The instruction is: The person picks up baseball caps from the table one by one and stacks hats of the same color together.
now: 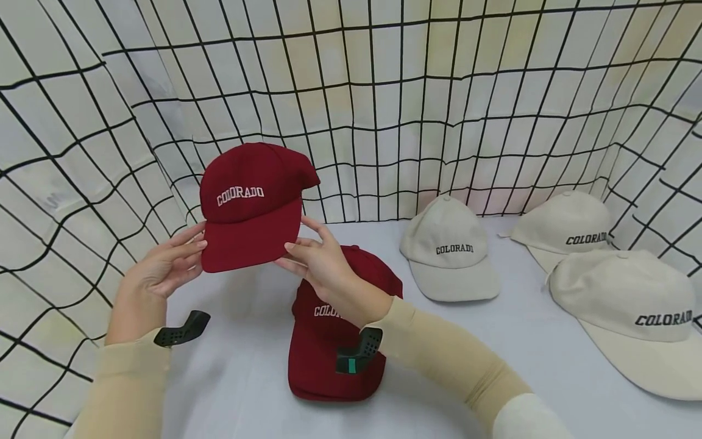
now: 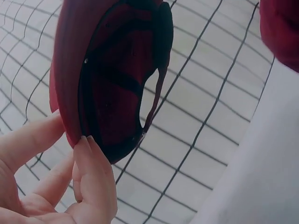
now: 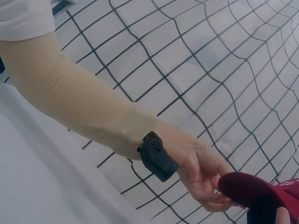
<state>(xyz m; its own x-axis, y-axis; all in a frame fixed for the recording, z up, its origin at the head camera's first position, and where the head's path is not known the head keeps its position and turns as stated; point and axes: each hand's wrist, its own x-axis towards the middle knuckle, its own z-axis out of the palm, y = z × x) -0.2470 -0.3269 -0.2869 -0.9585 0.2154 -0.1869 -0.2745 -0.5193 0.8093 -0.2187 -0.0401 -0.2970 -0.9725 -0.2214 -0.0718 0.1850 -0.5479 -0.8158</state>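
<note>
A dark red baseball cap with white COLORADO lettering is held up off the table, its front facing me. My left hand pinches the left edge of its brim. The right hand grips the brim's right corner between thumb and fingers. In the left wrist view the cap's hollow inside and back strap show, with the left hand's fingers at the brim. Beneath my right forearm lies a second red cap, partly hidden by that hand and wrist. Only a fingertip of the right hand appears in the right wrist view.
To the right on the white table sit three beige COLORADO caps: one near the middle, one behind at right, one at the right front. Black grid netting over white sheeting encloses the back and sides.
</note>
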